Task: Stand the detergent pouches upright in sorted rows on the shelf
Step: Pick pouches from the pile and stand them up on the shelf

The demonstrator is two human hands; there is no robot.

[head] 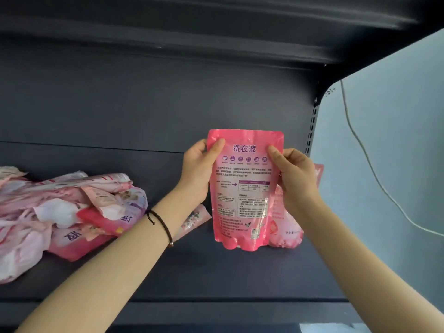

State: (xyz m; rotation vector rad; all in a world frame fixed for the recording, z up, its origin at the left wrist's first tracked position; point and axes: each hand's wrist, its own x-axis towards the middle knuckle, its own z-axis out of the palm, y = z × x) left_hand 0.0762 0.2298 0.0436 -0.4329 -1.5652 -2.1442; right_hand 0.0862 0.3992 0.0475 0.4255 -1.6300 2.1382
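A pink detergent pouch (pixel 242 188) stands upright on the dark shelf (pixel 192 267), its printed back toward me. My left hand (pixel 198 171) grips its upper left edge, thumb on the front. My right hand (pixel 296 176) grips the upper right edge the same way. Behind it, at the right end, a second pink pouch (pixel 287 227) stands upright, mostly hidden by my right hand. A loose heap of pink and white pouches (pixel 72 212) lies flat on the shelf's left side, and one more pouch (pixel 195 218) lies flat behind my left forearm.
The shelf's dark back panel (pixel 168 104) rises behind everything, and another shelf (pixel 216 32) hangs overhead. A slotted upright (pixel 311 131) marks the right end. Beyond it is a pale wall with a white cable (pixel 370 164).
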